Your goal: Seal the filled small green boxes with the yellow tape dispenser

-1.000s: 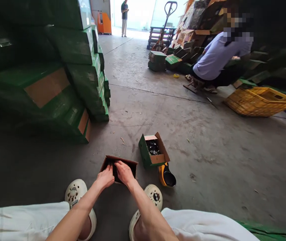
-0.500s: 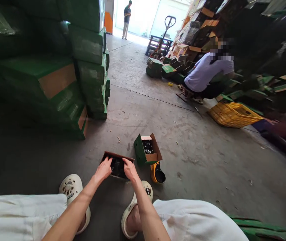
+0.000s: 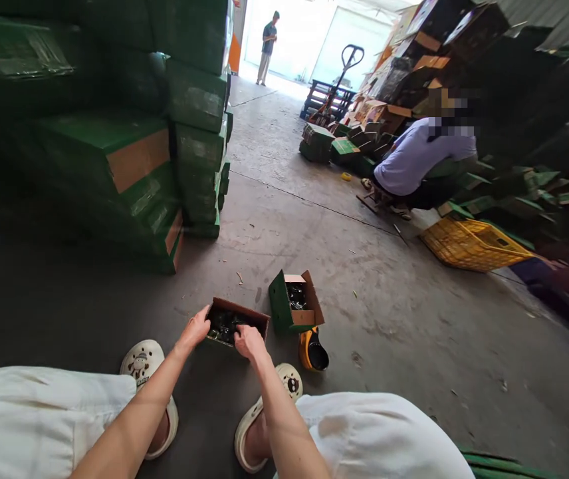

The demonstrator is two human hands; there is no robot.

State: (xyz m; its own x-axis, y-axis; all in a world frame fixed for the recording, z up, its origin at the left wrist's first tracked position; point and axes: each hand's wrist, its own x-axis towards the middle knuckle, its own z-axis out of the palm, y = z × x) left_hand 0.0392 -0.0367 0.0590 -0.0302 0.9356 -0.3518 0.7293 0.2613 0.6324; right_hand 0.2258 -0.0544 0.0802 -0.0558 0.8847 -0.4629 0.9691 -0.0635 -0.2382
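Observation:
An open cardboard box [image 3: 244,311] stands on the floor between my feet, with shiny black plastic [image 3: 223,320] inside. My left hand [image 3: 197,329] grips its left edge, the fingers closed on the wall. Over the front right part of the same box, my right hand [image 3: 251,341] has its fingers curled down into the black plastic; the fingertips are partly hidden. To the right is a second open green box [image 3: 278,305], also with black plastic in it. A yellow tape dispenser-like tool [image 3: 309,349] with a dark round opening lies just in front of that box.
Green boxes [image 3: 197,106] are stacked high on the left. A person in a light shirt [image 3: 414,156] crouches at the right, near a yellow crate [image 3: 476,246] and piled boxes. Another person [image 3: 268,48] stands far back, left of a pallet jack [image 3: 337,83].
My left hand has moved from inside the box to its left edge. The right hand has shifted slightly left, deeper over the plastic. The view has turned a little left.

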